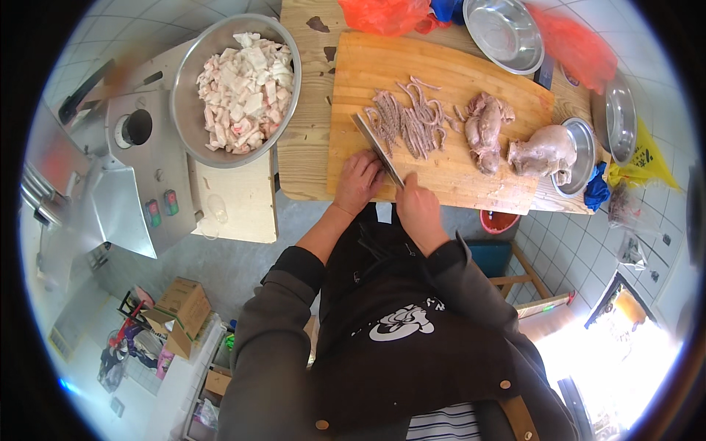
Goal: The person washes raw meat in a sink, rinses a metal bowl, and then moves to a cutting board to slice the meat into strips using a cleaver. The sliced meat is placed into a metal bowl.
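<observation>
My right hand grips the handle of a kitchen knife, whose blade points away and to the left over a wooden cutting board. Close against the blade's left side, my left hand has its fingers curled down near the board's front edge. Whatever may lie under those fingers is hidden. Beyond the blade is a pile of greyish-pink meat strips, tripe-like in look. An uncut folded piece of similar meat rests to their right. A larger pale piece overlaps a small steel bowl.
Left of the board stands a large steel basin of diced pale fatty meat. A metal machine with a knob and buttons is farther left. Another steel basin and red plastic bags line the back. A red bucket sits below.
</observation>
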`<state>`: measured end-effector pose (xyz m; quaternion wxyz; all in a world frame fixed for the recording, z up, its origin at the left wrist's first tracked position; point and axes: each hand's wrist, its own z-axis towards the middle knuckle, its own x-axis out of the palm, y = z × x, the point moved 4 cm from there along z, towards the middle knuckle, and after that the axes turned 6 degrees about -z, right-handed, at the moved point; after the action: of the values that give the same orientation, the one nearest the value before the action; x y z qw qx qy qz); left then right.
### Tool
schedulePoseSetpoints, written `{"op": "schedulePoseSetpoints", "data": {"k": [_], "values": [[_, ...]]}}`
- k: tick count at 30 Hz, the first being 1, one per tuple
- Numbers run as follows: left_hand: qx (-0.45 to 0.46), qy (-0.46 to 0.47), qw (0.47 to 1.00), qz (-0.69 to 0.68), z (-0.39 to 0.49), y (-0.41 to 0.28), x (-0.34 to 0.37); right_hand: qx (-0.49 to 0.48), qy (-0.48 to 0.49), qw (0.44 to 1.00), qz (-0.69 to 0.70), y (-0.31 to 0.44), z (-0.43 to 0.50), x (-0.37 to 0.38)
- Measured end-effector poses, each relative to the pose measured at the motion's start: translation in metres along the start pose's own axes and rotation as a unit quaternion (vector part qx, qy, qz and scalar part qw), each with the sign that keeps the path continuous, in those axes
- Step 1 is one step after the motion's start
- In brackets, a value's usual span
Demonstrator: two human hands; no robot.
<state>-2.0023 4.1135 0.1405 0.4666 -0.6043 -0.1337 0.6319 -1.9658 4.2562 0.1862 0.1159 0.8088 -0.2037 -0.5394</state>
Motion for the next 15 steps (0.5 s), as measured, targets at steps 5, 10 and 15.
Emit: {"op": "schedulePoseSetpoints", "data": {"k": [5, 10, 15], "values": [[-0.025, -0.012, 0.999, -0.032, -0.005, 0.002, 0.002, -0.022, -0.052, 0.998, 0.040, 0.007, 0.045, -0.005], [-0.028, -0.032, 0.999, -0.026, -0.004, -0.003, 0.002, -0.024, -0.023, 0.999, 0.003, -0.009, -0.002, -0.032], [-0.026, -0.039, 0.999, -0.015, -0.001, -0.004, 0.000, -0.044, 0.008, 0.999, -0.024, -0.009, -0.032, -0.030]]}}
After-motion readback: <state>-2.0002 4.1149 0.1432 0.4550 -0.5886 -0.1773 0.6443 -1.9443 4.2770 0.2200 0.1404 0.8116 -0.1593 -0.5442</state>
